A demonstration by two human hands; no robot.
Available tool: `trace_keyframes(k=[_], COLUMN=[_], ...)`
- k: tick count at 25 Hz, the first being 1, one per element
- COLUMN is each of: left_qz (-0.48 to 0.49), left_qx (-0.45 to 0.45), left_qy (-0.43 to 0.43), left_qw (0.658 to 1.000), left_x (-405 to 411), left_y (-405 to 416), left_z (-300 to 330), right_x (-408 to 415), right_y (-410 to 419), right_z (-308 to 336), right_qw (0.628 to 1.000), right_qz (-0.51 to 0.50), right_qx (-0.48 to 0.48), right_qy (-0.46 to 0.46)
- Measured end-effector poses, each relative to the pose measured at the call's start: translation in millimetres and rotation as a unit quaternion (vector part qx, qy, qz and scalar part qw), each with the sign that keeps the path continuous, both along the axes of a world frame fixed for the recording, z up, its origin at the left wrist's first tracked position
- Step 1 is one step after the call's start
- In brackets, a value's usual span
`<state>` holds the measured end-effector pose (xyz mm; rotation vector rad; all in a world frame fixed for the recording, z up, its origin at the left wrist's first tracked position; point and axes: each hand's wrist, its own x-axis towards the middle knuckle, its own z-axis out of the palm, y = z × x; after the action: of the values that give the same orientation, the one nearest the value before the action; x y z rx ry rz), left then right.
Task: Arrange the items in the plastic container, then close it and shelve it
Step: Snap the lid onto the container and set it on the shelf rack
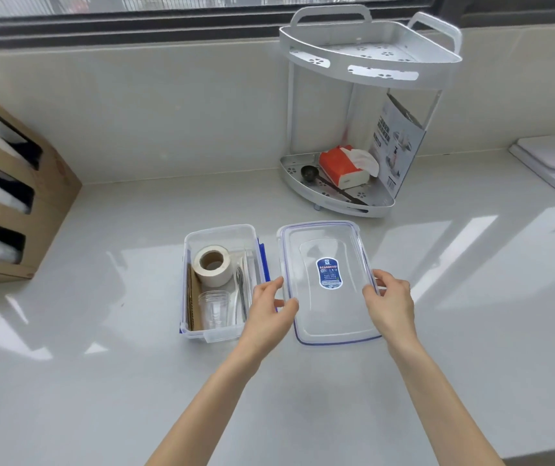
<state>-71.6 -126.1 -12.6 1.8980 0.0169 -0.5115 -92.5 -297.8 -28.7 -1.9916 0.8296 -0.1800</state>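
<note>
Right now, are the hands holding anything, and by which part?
Both hands grip the clear lid by its long side edges: left hand on the left edge, right hand on the right.

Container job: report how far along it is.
Done: tape roll, cup, cardboard and utensils sit inside the open container. In hand: left hand and right hand grip the lid at its sides, beside the container. Left: close it and put it on the rack.

Clear glossy plastic lid [330, 287] and container [219, 235]; glossy countertop [101, 381].
</note>
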Motion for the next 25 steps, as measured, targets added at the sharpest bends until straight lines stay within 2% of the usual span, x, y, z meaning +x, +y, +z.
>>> trace_keyframes(k=[8,18,25], left_qz=[0.07,0.176,0.203], left_qx=[0.004,0.025,0.021], left_qy=[-0.053,-0.043,-0.018], left_qw=[0.996,0.983,0.979], left_x=[25,36,44], left_y=[50,109,121], left_z=[12,-9,-24], right_x=[30,55,67], right_y=[47,104,117], right_z=[13,-2,-10], right_qw=[0.998,0.986,0.981], right_qz=[0.051,0.159,0.188], right_qx=[0.023,0.056,0.048], right_qy=[-0.022,0.012,0.023])
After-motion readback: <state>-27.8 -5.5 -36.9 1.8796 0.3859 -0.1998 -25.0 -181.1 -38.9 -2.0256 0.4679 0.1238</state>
